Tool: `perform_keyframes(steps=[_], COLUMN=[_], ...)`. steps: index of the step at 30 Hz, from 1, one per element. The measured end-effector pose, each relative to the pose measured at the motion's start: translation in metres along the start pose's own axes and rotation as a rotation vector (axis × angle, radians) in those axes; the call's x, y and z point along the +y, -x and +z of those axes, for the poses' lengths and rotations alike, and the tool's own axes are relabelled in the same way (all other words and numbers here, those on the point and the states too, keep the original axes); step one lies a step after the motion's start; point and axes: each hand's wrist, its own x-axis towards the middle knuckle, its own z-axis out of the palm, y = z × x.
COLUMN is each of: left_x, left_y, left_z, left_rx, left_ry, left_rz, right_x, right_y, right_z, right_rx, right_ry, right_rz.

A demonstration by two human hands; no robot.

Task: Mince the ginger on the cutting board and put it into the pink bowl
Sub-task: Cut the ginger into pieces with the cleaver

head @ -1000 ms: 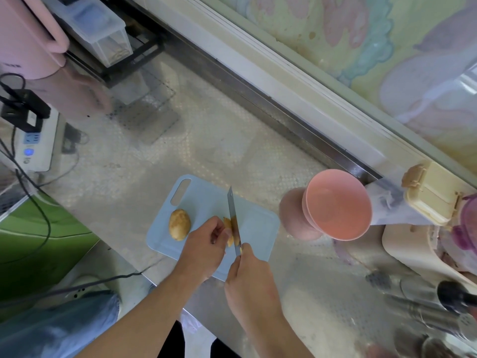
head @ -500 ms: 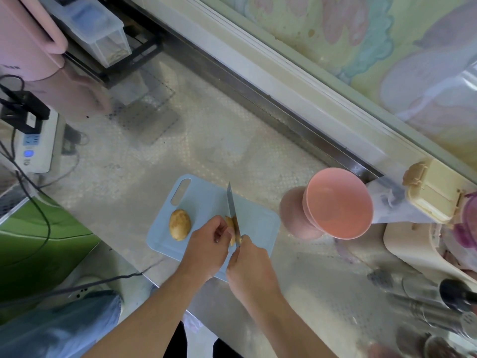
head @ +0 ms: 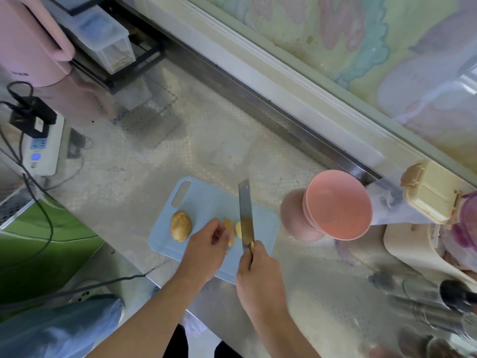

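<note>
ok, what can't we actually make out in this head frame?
- Knife handle: hidden inside the right hand.
- Ginger near end: covered by the left hand fingers.
- Pink bowl contents: interior looks bare, small bits too fine to tell.
- Utensils at lower right: blurred, cut off by the edge.

No text reads clearly; the power strip (head: 42,148) markings seem illegible.
</note>
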Motion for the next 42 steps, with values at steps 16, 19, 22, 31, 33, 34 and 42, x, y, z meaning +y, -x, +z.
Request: perform_keyframes(steps=[16,19,22,31,33,34,42], left_x=[0.009,0.007,0.006,0.006,0.006,0.006,0.005], left_y=[0.003,0.001,0.001,0.002,0.002,0.002,0.005], left_z=[-0.002,-0.003,-0.004,-0.002,-0.002,-0.001,-0.002], left_rx=[-0.079,-0.072,-0.068,-0.062,-0.062,-0.061,-0.051], left_ry=[0.026,0.027,0.021,0.018,0.008,0.002,-0.008], left_rz=[-0.041,-0.045,-0.036,-0.010,-0.002,0.002,0.025], right_x=[-0.006,-0.011,-0.015,-0.012,-0.011,-0.011,-0.017], right_y=[0.006,0.008,0.010,0.010,0.011,0.011,0.017], right_z=[-0.004,-0.006,-0.007,-0.002,0.001,0.002,0.003], right_rx=[-0.099,-0.064,-0.059,-0.081,-0.082,-0.079,-0.105], right_ry=[0.067,0.023,-0.001,0.023,0.050,0.056,0.148], right_rz=[-0.002,-0.017,-0.020,-0.028,-0.028,-0.021,-0.031])
